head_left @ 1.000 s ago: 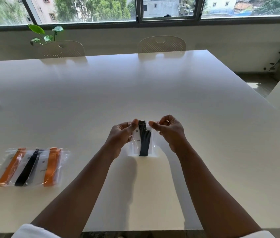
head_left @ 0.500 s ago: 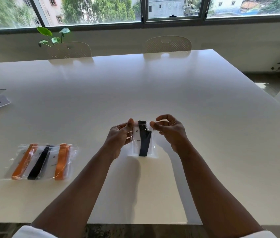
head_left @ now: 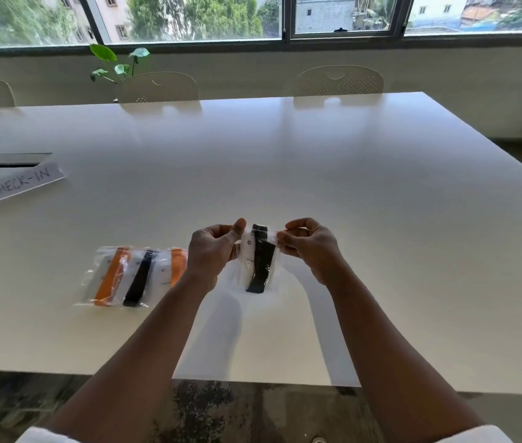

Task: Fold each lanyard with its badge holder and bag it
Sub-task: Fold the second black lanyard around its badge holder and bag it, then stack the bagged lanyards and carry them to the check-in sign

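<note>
Head view: left hand [head_left: 213,251] and right hand [head_left: 309,246] pinch the bag [head_left: 258,260] top; uneven pressing could leave the seal gaping.

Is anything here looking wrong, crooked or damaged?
Nothing stands out. Both hands, left hand and right hand, pinch the top of a clear bag with a black lanyard inside. Three bagged lanyards lie side by side on the table.

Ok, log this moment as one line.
left hand: pinches bag top | right hand: pinches bag top | bag: black lanyard inside, held above table | finished bags: three, left
</note>
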`<state>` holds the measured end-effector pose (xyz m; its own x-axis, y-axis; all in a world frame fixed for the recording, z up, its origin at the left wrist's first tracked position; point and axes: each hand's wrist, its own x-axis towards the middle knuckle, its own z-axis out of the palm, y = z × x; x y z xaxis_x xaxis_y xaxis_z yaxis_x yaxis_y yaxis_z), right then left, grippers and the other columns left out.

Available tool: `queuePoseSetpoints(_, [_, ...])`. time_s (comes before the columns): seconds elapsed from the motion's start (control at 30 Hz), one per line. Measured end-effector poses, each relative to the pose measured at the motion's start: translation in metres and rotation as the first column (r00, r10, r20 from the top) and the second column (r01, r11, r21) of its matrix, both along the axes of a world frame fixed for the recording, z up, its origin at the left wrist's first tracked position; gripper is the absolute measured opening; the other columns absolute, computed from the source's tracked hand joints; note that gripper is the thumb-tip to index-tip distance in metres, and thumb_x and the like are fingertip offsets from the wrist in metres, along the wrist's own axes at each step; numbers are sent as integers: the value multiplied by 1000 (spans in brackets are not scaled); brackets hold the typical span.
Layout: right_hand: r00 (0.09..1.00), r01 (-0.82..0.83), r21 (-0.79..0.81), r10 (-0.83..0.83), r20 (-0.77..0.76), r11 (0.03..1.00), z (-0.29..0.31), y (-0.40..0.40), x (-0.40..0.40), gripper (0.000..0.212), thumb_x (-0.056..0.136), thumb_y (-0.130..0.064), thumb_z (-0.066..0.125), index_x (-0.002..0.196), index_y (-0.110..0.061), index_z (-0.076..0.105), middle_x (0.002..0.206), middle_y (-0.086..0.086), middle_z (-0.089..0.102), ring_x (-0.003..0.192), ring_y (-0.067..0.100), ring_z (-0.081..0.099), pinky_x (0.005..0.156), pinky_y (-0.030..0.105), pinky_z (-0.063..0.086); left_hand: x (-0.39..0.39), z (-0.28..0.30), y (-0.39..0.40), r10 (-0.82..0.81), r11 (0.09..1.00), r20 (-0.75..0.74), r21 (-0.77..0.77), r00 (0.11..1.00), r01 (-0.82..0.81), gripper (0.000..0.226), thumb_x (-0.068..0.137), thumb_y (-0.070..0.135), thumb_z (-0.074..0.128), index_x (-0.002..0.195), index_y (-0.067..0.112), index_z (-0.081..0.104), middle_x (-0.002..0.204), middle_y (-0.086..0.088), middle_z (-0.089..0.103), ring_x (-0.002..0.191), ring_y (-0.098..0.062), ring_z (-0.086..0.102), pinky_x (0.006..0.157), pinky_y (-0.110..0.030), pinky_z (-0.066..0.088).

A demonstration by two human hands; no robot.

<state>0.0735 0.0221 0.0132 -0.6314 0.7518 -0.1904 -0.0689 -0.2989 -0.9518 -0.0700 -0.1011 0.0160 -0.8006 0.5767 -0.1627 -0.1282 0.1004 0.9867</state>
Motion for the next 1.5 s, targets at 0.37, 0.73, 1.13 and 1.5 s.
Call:
queuePoseSetpoints(0.37, [981,119,137,-138,137,983,-13,-61,-60,38,72,-5,84,96,-7,56,81,11,67,66,21,70,66,28,61,-45,-5,-74,63,975,-322,-181,945,-127,24,77,44,80,77,23,68,75,2,75,69,-10,75,79,-36,62])
queuePoseSetpoints(0.73, [839,9,525,-292,458,851,-18,-90,-76,43,78,-35,77,108,-10,59,102,4,66,95,20,64,87,33,53,-74,-8,-100,13,936,-647,-259,762,-237,20,88,37,72,101,22,77,102,1,76,90,-13,67,78,-29,56])
queuePoseSetpoints(1.13, [555,-441,470,-179,812,765,-4,-114,-101,74,77,-61,68,125,-8,47,121,12,59,111,27,57,76,29,43,-122,-17,-154,43,659,-711,-508,702,-555,59,80,60,67,123,22,55,133,-11,43,128,-34,34,100,-49,33])
queuePoseSetpoints(1.5, [655,-317,500,-195,730,806,-8,-133,-115,85,71,-61,74,127,-5,42,120,14,60,112,29,58,79,31,47,-153,-11,-183,-66,795,-187,-604,980,-61,62,59,66,84,78,15,53,93,-8,57,84,-20,55,77,-33,44])
